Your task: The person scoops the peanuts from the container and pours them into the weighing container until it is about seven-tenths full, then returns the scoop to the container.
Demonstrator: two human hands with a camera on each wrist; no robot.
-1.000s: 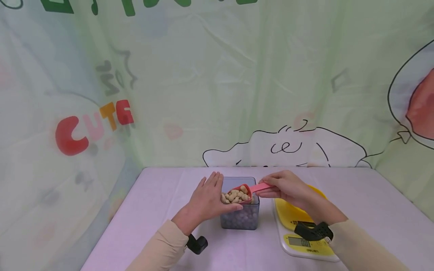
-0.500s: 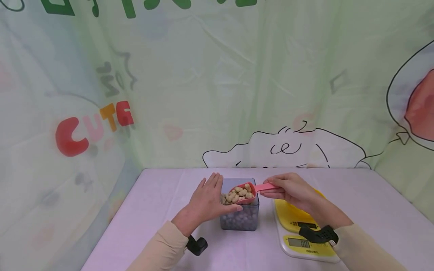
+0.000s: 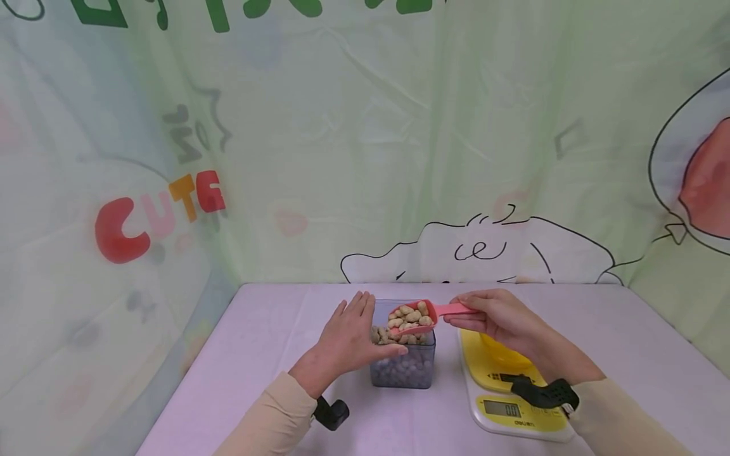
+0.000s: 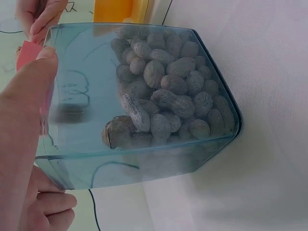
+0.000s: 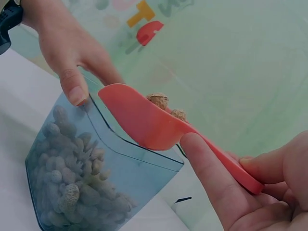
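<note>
My right hand (image 3: pixel 493 315) pinches the handle of a red scoop (image 5: pixel 144 118), which holds several unshelled peanuts (image 3: pixel 412 316). The scoop hangs just over the rim of a clear bluish plastic container (image 3: pixel 402 373). More peanuts (image 4: pixel 168 91) fill the lower part of that container, as the left wrist view shows through its wall. My left hand (image 3: pixel 345 339) rests on the container's near left corner, fingers straight along the left side and thumb (image 4: pixel 41 67) stretched along the front rim. Part of the rim is hidden behind the left hand.
A yellow and white kitchen scale (image 3: pixel 521 418) stands right of the container, its display reading zero. A yellow bowl (image 3: pixel 504 354) sits on it, partly hidden by the right forearm. The table has a pale lilac cloth (image 3: pixel 274 329), with a printed curtain (image 3: pixel 365 158) behind.
My right hand has lifted the loaded scoop up and a little to the right, out of the peanuts. The left hand and the container have stayed in place.
</note>
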